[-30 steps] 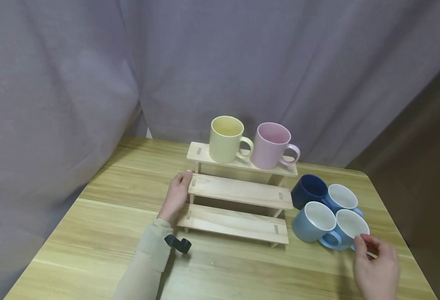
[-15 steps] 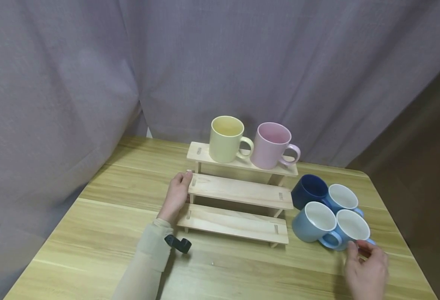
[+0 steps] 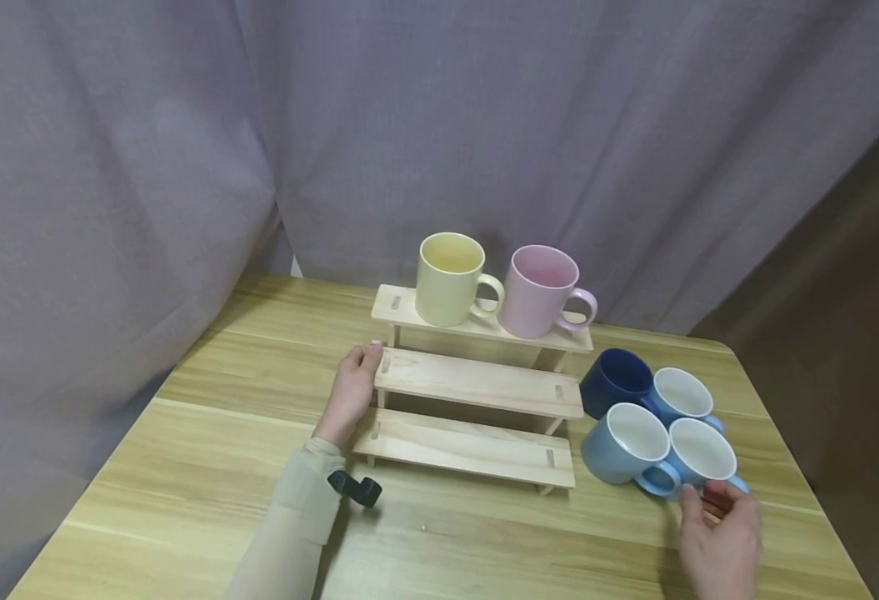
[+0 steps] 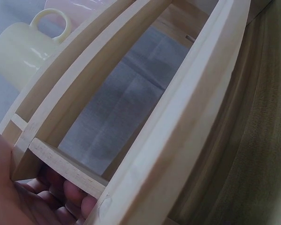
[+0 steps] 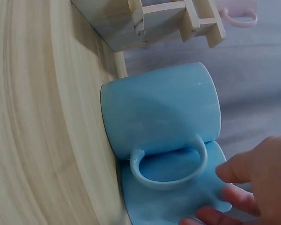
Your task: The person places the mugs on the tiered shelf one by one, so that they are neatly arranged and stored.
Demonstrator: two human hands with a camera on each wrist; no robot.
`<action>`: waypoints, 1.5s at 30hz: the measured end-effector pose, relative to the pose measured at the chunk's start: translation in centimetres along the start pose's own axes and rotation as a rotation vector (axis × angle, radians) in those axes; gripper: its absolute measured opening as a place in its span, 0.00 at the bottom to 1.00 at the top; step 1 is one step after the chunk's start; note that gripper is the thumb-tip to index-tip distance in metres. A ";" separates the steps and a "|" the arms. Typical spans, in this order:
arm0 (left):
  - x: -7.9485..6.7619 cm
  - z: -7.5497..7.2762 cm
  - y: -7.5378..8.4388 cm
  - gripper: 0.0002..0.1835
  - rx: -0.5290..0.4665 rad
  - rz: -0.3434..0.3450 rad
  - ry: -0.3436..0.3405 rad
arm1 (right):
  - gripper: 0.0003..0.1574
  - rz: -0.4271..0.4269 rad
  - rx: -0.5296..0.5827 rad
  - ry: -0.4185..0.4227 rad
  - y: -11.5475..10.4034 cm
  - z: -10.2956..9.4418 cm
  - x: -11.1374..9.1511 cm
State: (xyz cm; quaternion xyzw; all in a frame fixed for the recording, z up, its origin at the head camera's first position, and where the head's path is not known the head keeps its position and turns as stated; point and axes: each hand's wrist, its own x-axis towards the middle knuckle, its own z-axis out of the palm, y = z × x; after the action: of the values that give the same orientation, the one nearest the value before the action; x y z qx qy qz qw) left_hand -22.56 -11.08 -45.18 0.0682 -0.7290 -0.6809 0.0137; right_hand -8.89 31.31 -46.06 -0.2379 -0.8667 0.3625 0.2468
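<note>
My left hand grips the left end of a three-tier wooden rack at its middle step; in the left wrist view, the fingers curl in under the side piece. A yellow mug and a pink mug stand upright on the top tier. My right hand is at the near side of the front-right light blue mug, fingers loosely bent and spread. Whether they touch it, I cannot tell. Beside it stands another light blue mug, its handle overlapping the first.
Behind these two are a dark blue mug and a third white-lined light blue mug, all close together right of the rack. A grey curtain hangs behind the wooden table. A black clip sits on my left wrist.
My right hand has shifted left along the near side of the front-right light blue mug. The left hand keeps its grip on the rack, and the mugs stay where they were.
</note>
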 end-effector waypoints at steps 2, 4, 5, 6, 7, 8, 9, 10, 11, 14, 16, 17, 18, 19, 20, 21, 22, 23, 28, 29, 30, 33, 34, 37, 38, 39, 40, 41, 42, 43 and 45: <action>0.2 0.0 -0.5 0.19 -0.003 0.005 0.009 | 0.20 -0.005 -0.040 -0.025 0.0 0.0 0.0; 0.2 0.0 -0.4 0.19 -0.004 0.006 0.011 | 0.20 -0.006 -0.075 -0.057 0.0 0.0 0.0; 0.2 0.1 -0.4 0.19 -0.005 0.005 0.011 | 0.20 0.000 -0.084 -0.074 0.0 0.1 -0.1; 0.2 0.1 -0.4 0.19 -0.005 0.006 0.013 | 0.21 0.002 -0.085 -0.087 -0.1 0.2 -0.1; 0.2 0.1 -0.4 0.19 -0.005 0.007 0.012 | 0.22 0.006 -0.083 -0.095 -0.1 0.3 -0.2; 0.3 0.1 -0.4 0.19 -0.005 0.008 0.011 | 0.22 0.006 -0.075 -0.101 -0.1 0.3 -0.2; 0.3 0.1 -0.4 0.19 -0.005 0.009 0.010 | 0.22 0.005 -0.069 -0.104 -0.2 0.4 -0.3; 0.3 0.1 -0.4 0.19 -0.007 0.009 0.011 | 0.23 0.002 -0.061 -0.105 -0.2 0.4 -0.3; 0.3 0.1 -0.4 0.19 -0.008 0.008 0.011 | 0.23 -0.001 -0.055 -0.103 -0.2 0.5 -0.3; 0.3 0.1 -0.5 0.19 -0.011 0.008 0.009 | 0.21 -0.018 -0.049 -0.087 -0.2 0.6 -0.5; 0.2 0.1 -0.5 0.18 -0.015 0.009 0.008 | 0.21 -0.032 -0.046 -0.082 -0.1 0.7 -0.5; 0.2 0.1 -0.5 0.18 -0.015 0.010 0.007 | 0.21 -0.041 -0.046 -0.083 -0.1 0.7 -0.6; 0.2 0.1 -0.4 0.18 -0.015 0.011 0.006 | 0.20 -0.053 -0.054 -0.085 -0.1 0.8 -0.6; 0.1 0.1 -0.4 0.18 -0.016 0.012 0.004 | 0.20 -0.066 -0.060 -0.089 -0.1 0.9 -0.7; 0.1 0.1 -0.4 0.19 -0.015 0.012 0.005 | 0.20 -0.079 -0.067 -0.090 0.0 0.9 -0.7; 0.1 0.1 -0.4 0.19 -0.015 0.011 0.006 | 0.21 -0.090 -0.074 -0.093 -0.1 1.0 -0.8; 0.1 0.1 -0.4 0.19 -0.013 0.010 0.006 | 0.21 -0.102 -0.085 -0.096 -0.1 1.1 -0.8; 0.1 0.2 -0.4 0.19 -0.011 0.009 0.006 | 0.21 -0.110 -0.097 -0.098 -0.1 1.1 -0.8; 0.1 0.2 -0.3 0.20 -0.006 0.000 0.006 | 0.24 -0.107 -0.117 -0.117 -0.3 1.2 -0.8; 0.2 0.2 -0.4 0.20 -0.005 -0.002 0.007 | 0.24 -0.103 -0.116 -0.125 -0.3 1.2 -0.8; 0.2 0.2 -0.4 0.20 -0.005 -0.003 0.007 | 0.25 -0.096 -0.116 -0.130 -0.4 1.2 -0.8; 0.3 0.1 -0.5 0.20 -0.006 -0.008 0.005 | 0.25 -0.071 -0.109 -0.154 -0.5 1.2 -0.7; 0.3 0.1 -0.5 0.20 -0.005 -0.012 0.004 | 0.26 -0.058 -0.105 -0.169 -0.5 1.2 -0.7; 0.3 0.0 -0.4 0.20 -0.011 -0.021 -0.007 | 0.30 -0.020 -0.091 -0.214 -0.5 1.2 -0.5; 0.3 0.0 -0.3 0.20 -0.014 -0.023 -0.010 | 0.30 -0.013 -0.087 -0.225 -0.4 1.2 -0.4; 0.3 0.0 -0.3 0.21 -0.015 -0.025 -0.013 | 0.31 -0.012 -0.084 -0.236 -0.4 1.2 -0.4; 0.3 0.0 -0.3 0.21 -0.017 -0.026 -0.015 | 0.31 -0.014 -0.081 -0.243 -0.3 1.2 -0.3; 0.3 0.0 -0.3 0.21 -0.019 -0.027 -0.017 | 0.31 -0.019 -0.081 -0.249 -0.3 1.2 -0.3; 0.3 0.0 -0.2 0.21 -0.022 -0.027 -0.015 | 0.30 -0.024 -0.079 -0.251 -0.3 1.3 -0.3; 0.3 0.0 -0.2 0.20 -0.023 -0.026 -0.015 | 0.29 -0.030 -0.077 -0.251 -0.3 1.3 -0.3; 0.3 0.0 -0.3 0.20 -0.023 -0.025 -0.011 | 0.29 -0.040 -0.071 -0.253 -0.4 1.3 -0.3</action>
State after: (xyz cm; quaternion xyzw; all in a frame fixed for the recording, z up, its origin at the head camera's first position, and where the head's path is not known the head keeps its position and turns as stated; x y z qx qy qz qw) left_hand -22.83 -11.14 -45.50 0.0732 -0.7205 -0.6896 0.0020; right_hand -9.53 30.20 -46.69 -0.1817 -0.9077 0.3539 0.1339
